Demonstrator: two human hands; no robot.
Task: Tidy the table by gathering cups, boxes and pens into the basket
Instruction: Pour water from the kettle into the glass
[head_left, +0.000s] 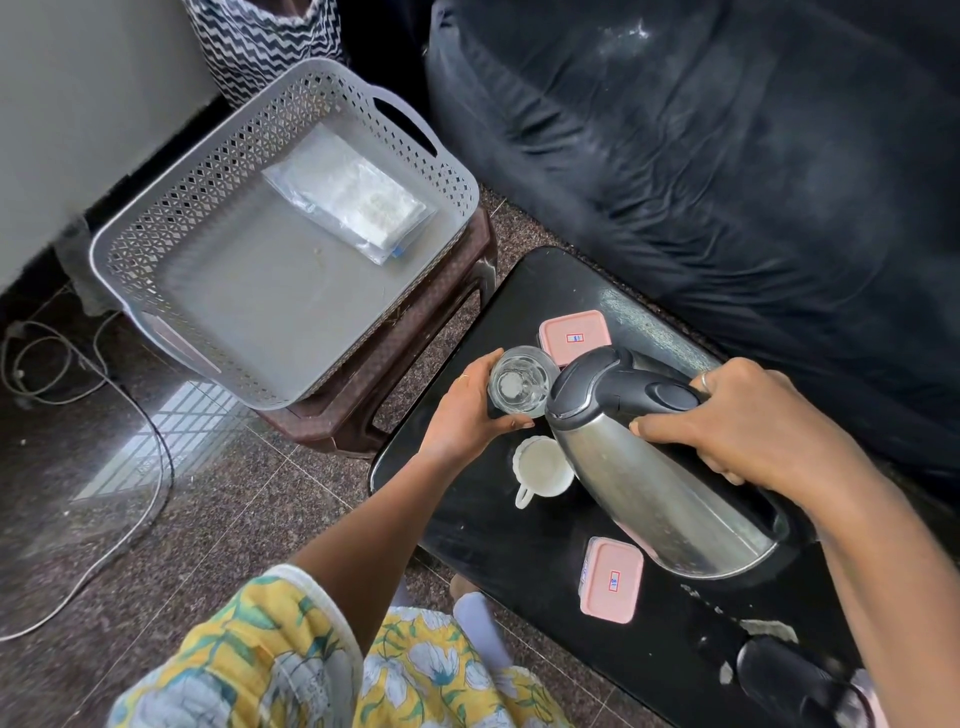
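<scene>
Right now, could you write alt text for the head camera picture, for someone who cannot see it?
A person tilts a steel kettle with the right hand toward a clear glass held in the left hand, above a black table. On it sit a white cup and two pink boxes; a grey basket waits beside it.

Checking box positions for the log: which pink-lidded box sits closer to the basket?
The pink-lidded box behind the glass; the other box lies nearer the person.

We see a yellow floral sleeve (270, 623) with white trim — matching dress below — and a ring (704, 381) on the right hand (748, 421).
</scene>
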